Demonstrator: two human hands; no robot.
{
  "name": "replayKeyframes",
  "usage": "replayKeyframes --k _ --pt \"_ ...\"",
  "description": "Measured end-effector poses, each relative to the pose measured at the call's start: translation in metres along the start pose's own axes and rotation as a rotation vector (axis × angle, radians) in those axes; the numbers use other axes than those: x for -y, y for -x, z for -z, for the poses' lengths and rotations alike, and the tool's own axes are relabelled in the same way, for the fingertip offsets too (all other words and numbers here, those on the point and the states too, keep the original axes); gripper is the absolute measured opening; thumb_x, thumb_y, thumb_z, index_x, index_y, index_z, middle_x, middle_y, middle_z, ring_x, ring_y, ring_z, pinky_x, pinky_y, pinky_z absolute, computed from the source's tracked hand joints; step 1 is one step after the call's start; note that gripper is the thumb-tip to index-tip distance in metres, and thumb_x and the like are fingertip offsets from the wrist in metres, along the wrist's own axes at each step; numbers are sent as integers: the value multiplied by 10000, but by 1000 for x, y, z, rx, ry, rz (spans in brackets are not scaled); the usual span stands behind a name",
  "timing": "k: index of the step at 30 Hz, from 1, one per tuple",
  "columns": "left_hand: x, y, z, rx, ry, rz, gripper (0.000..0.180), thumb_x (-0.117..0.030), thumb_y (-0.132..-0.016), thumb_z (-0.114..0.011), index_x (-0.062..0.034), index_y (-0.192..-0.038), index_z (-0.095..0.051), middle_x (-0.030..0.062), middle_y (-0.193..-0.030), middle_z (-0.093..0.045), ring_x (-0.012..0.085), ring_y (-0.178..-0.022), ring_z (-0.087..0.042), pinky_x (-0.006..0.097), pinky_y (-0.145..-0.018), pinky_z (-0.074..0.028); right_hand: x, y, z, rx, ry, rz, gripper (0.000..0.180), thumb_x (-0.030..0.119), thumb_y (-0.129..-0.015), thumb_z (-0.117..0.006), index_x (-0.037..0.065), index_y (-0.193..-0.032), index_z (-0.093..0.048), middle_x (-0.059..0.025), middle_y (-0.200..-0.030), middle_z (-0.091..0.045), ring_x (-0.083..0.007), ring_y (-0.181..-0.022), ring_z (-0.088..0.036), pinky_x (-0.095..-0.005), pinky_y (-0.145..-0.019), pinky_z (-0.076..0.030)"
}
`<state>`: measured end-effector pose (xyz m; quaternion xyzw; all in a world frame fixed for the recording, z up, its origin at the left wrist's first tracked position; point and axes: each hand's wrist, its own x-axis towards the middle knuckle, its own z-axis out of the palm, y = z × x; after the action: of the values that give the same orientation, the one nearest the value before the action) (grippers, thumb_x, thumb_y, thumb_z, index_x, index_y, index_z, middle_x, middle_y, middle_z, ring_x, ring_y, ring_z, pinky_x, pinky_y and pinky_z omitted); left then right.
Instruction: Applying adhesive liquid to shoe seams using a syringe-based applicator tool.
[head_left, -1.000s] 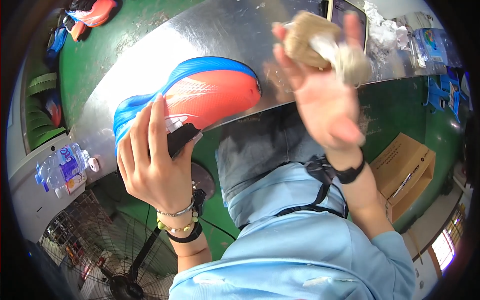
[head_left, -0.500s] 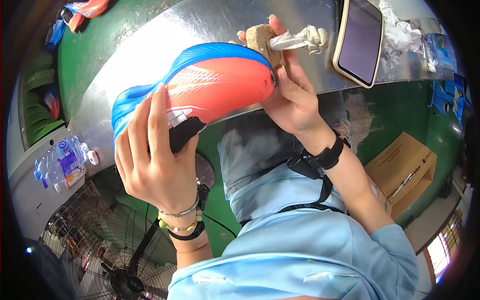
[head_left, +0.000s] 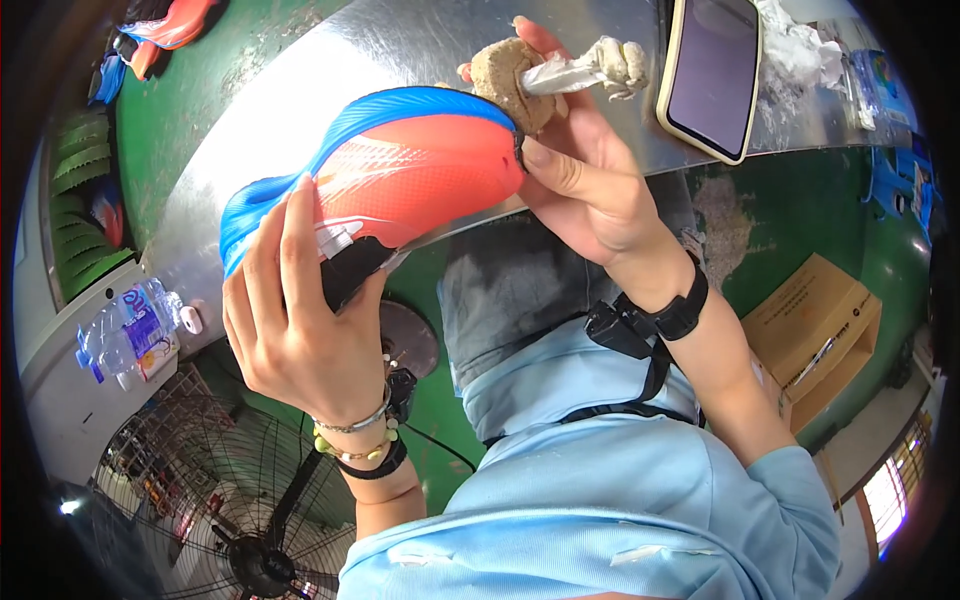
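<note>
A sports shoe (head_left: 425,175) with an orange-red upper and a blue ridged sole lies on its side, toe to the right, above the near edge of the metal table. My left hand (head_left: 300,320) is closed round its heel end, fingers over the side by the black opening. At the toe, my right hand (head_left: 590,185) has its thumb against the shoe's tip. Its fingers curl behind a tan crumbly block (head_left: 505,85), from which a twisted white cloth tail sticks out to the right. The block touches or almost touches the sole edge near the toe.
A phone (head_left: 708,80) in a pale case lies right of the block, with crumpled white paper (head_left: 800,45) beyond it. A plastic bottle (head_left: 130,330) is at left, above a wire fan (head_left: 250,500). A cardboard box (head_left: 815,330) sits on the green floor at right.
The shoe and both hands have shifted slightly left. The tan block has moved left and a little down along the toe, and its cloth tail has tilted slightly.
</note>
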<state>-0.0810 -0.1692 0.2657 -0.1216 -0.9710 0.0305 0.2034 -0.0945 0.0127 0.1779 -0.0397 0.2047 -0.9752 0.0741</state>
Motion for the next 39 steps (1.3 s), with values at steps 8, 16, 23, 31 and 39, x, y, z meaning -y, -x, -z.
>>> replayKeyframes --k 8,16,23,31,39 --pt "3 0 -1 -3 -11 -28 736 -139 -443 -817 -207 -1152 -631 -11 -1022 -644 206 -884 -601 332 -781 -493 6 -2 1 -15 -19 -39 694 -80 -828 -593 140 -1407 -279 -46 -1228 -481 -172 -1162 -472 -320 -1009 -365" --pt "-2 -1 -1 -37 16 1 649 -150 -441 -778 -184 -1079 -663 -2 -991 -645 212 -866 -598 347 -808 -486 5 -1 -2 -62 57 -41 667 -97 -827 -588 132 -1385 -302 -44 -1203 -496 -164 -1140 -486 -318 -990 -395" --pt "-1 -1 -3 -53 23 -5 640 -151 -436 -781 -189 -1064 -671 -7 -982 -649 206 -863 -603 345 -804 -489 8 0 1 -51 101 -60 680 -107 -817 -597 129 -1383 -303 -41 -1202 -496 -162 -1141 -485 -315 -989 -396" --pt "4 -2 -2 -65 4 -29 655 -122 -431 -778 -197 -1073 -669 -8 -985 -651 199 -863 -606 336 -796 -492 -2 4 4 -93 97 -48 639 -66 -842 -597 140 -1377 -315 -48 -1214 -494 -165 -1162 -472 -325 -995 -395" --pt "29 -59 11 232 70 -299 644 -206 -493 -833 -165 -1106 -639 34 -944 -653 225 -827 -617 340 -722 -503 2 -15 7 -142 27 -97 565 -31 -862 -585 134 -1351 -357 -46 -1203 -501 -142 -1115 -499 -316 -975 -404"
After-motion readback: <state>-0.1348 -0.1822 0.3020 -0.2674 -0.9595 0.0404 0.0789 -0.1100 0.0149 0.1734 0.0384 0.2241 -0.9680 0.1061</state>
